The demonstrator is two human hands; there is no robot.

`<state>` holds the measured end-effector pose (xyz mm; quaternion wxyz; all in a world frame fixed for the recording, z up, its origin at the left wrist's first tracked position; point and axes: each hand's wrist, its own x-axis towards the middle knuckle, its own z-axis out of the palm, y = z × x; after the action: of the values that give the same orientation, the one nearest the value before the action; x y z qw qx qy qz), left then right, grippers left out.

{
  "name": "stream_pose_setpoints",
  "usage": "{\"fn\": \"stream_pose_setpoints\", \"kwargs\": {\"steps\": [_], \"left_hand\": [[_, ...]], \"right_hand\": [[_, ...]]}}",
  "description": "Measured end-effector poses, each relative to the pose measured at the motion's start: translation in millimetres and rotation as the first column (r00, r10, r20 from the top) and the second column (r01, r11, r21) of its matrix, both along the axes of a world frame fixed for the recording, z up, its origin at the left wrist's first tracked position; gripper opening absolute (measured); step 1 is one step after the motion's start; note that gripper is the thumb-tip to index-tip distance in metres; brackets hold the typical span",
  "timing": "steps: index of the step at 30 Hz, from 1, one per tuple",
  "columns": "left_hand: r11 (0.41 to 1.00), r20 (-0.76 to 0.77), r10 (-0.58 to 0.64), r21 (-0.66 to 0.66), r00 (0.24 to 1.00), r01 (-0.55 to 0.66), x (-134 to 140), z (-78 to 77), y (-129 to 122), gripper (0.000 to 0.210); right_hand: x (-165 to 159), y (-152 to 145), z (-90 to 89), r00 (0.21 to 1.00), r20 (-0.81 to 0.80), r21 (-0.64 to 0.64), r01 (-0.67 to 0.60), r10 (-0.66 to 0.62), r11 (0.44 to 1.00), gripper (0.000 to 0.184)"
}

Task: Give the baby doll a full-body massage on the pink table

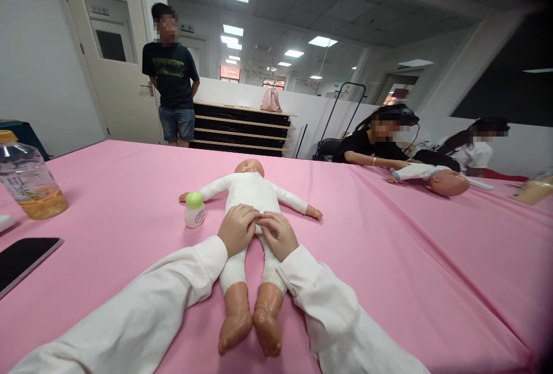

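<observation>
Extends left forearm (142, 305) from lower left of the frame and right forearm (345, 316) from lower right, both sleeved in white; holds left hand (237, 229) and right hand (279, 235) palm-down just below centre, with bent fingers (250, 213) nearly meeting

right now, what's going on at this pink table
A person's left hand and right hand rest on the lower torso of a baby doll with a white cloth body, lying on a pink-covered table. A small white bottle with a green cap stands by the doll's arm. Farther off, a person in a black top has an arm beside a second white-bodied doll.
</observation>
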<state>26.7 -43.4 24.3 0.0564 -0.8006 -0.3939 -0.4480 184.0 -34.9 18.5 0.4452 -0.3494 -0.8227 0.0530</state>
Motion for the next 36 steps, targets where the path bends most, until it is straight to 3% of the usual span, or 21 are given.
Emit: {"fn": "stream_pose_setpoints", "kwargs": {"steps": [2,5,9,12,14,17,20,22,27,31,34,36], "left_hand": [[1.000,-0.025,0.017,-0.025,1.000,-0.018,0.9,0.0,0.9,0.029],[0.983,-0.063,0.150,-0.095,0.987,-0.155,1.8,-0.3,1.5,0.031],[0.921,-0.044,0.353,-0.159,0.935,-0.355,1.8,-1.2,0.5,0.035],[0.894,0.040,0.436,-0.131,0.899,-0.428,0.5,-1.1,-1.1,0.034],[0.911,0.078,0.409,-0.080,0.909,-0.403,-0.6,-0.3,-2.3,0.024],[0.975,0.054,0.224,-0.010,0.973,-0.224,-1.7,0.4,-3.3,0.016],[0.998,0.026,0.050,0.028,0.998,-0.050,-1.8,-0.8,-2.2,0.019],[1.000,0.025,0.010,0.025,1.000,-0.011,-1.5,-2.2,-0.8,0.021],[0.997,-0.012,0.035,-0.066,0.999,-0.036,-1.3,-2.3,1.5,0.030],[0.969,-0.013,0.205,-0.138,0.979,-0.205,-2.2,-0.7,1.5,0.030],[0.953,0.048,0.286,-0.115,0.957,-0.279,-3.2,-0.3,0.3,0.027],[0.964,0.077,0.264,-0.059,0.962,-0.260,-3.9,-0.1,-1.4,0.023]], "right_hand": [[-0.5,1.1,-1.1,0.999,0.026,-0.059,0.035,-0.033,0.998,0.025],[0.1,4.4,-5.3,0.990,0.073,-0.164,0.130,-0.120,0.978,0.033],[1.7,6.7,-10.1,0.949,0.077,-0.300,0.314,-0.305,0.901,0.048],[2.5,5.0,-9.5,0.910,0.039,-0.285,0.405,-0.412,0.869,0.050],[2.6,3.0,-7.6,0.910,-0.011,-0.189,0.405,-0.414,0.895,0.040],[2.3,1.0,-4.7,0.964,-0.049,-0.033,0.261,-0.262,0.965,0.019],[2.2,0.7,-3.0,0.996,0.000,0.003,0.088,-0.088,0.996,0.020],[2.3,1.1,-2.6,0.998,0.039,-0.033,0.047,-0.046,0.998,0.025],[3.3,4.9,-5.7,0.992,0.068,-0.141,0.111,-0.102,0.984,0.035],[4.9,10.2,-12.7,0.970,0.037,-0.221,0.243,-0.241,0.944,0.041],[6.2,11.5,-14.6,0.944,-0.016,-0.247,0.316,-0.330,0.916,0.046],[6.3,9.5,-12.2,0.939,-0.058,-0.191,0.323,-0.339,0.927,0.039]]}}
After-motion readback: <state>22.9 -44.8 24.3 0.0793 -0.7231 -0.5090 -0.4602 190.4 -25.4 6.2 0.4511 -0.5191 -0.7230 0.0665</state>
